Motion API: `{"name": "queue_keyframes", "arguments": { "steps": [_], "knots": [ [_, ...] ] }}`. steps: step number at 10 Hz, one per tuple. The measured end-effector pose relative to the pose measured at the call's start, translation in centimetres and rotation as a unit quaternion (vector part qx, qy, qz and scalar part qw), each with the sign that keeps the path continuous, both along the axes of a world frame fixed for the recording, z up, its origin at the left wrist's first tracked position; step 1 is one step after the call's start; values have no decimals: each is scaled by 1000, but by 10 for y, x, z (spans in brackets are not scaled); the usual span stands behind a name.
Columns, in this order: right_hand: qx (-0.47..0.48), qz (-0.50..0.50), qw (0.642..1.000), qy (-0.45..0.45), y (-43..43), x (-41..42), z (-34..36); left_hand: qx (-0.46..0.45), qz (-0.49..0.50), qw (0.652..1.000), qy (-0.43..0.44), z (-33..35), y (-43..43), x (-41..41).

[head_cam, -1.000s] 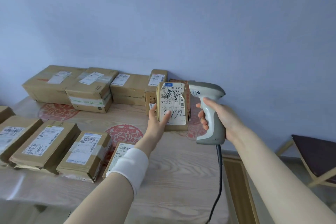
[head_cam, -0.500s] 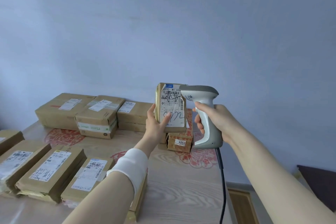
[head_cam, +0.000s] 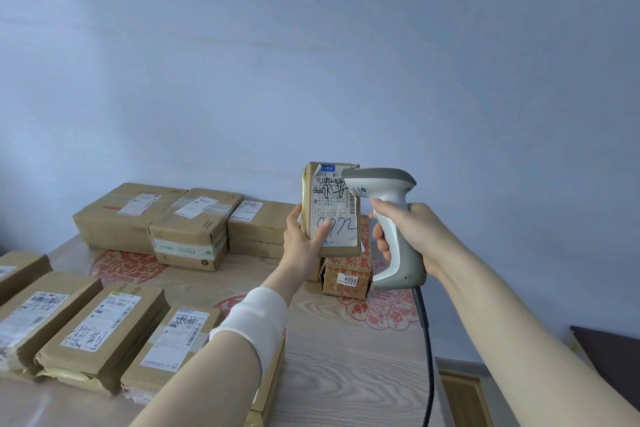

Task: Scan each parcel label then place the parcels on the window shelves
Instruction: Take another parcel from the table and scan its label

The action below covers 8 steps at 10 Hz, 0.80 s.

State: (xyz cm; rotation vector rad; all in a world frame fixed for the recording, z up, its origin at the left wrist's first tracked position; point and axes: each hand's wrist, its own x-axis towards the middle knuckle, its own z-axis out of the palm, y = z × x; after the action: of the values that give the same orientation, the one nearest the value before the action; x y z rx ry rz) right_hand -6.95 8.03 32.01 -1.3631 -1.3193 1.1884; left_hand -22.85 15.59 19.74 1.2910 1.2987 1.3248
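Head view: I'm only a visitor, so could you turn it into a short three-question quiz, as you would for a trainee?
1. True or false: the left hand holds a parcel upright, with its label towards the camera.
2. What does the right hand grip? A) a tape roll B) a scanner C) a pen
3. Fill in: the red-printed box on the table bears a tag reading ____.

Key: 1 true; 2 B; 3 4068.
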Motion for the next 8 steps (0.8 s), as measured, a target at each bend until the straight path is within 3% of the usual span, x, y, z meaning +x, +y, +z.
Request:
{"name": "queue_keyframes", "arguments": {
  "steps": [8],
  "knots": [
    [13,15,1000,-1,3,5,-4,-24,4,1000,5,0,-8,-7]
  ]
}}
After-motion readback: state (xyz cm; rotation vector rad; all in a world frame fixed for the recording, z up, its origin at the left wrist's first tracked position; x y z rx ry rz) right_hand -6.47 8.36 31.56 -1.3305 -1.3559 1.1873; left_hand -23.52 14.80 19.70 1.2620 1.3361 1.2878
